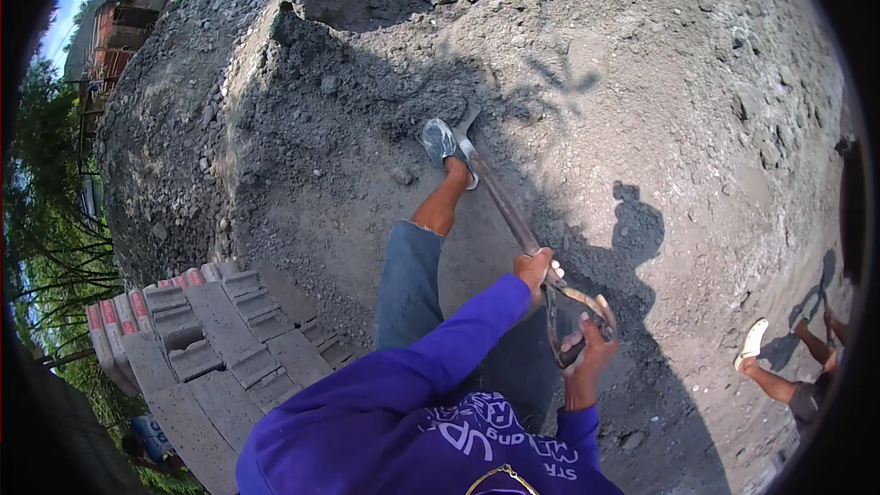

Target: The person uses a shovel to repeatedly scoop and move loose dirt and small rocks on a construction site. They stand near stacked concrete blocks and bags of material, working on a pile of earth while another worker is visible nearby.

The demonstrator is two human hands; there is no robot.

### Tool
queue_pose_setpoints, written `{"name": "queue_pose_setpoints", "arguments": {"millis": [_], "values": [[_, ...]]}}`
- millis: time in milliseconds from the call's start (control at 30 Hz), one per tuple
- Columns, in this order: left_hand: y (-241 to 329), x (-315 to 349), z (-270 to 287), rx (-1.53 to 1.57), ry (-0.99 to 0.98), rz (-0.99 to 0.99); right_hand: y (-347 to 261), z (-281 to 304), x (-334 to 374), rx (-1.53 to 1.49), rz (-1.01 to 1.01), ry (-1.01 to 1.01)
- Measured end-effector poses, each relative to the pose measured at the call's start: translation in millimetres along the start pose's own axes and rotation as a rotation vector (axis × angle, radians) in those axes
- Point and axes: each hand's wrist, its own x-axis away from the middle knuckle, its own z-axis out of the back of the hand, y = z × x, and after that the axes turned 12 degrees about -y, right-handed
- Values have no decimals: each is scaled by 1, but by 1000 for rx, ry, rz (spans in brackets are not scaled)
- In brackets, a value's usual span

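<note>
A shovel slants across the middle, its long brown shaft running from my hands down to a metal blade at the foot of the gravel heap. My left hand is wrapped round the lower shaft, just ahead of where it splits into the D-shaped handle. At the handle's end my right hand is closed round the grip. My foot in a grey shoe is beside the blade, seemingly against it; the blade's tip is partly lost in the shadowed grit.
Grey concrete blocks are stacked at the lower left, next to red-and-white bags. A heap of sandy gravel rises ahead, with a hollow at its top. Another person's leg with a pale shoe shows at the right.
</note>
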Motion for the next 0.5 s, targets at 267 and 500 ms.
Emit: {"name": "queue_pose_setpoints", "arguments": {"millis": [267,500], "values": [[43,-30,-1,153,-500,169,21,73,-120,196,-130,18],[112,-148,64,83,-255,258,27,80,-154,373,-176,364]]}}
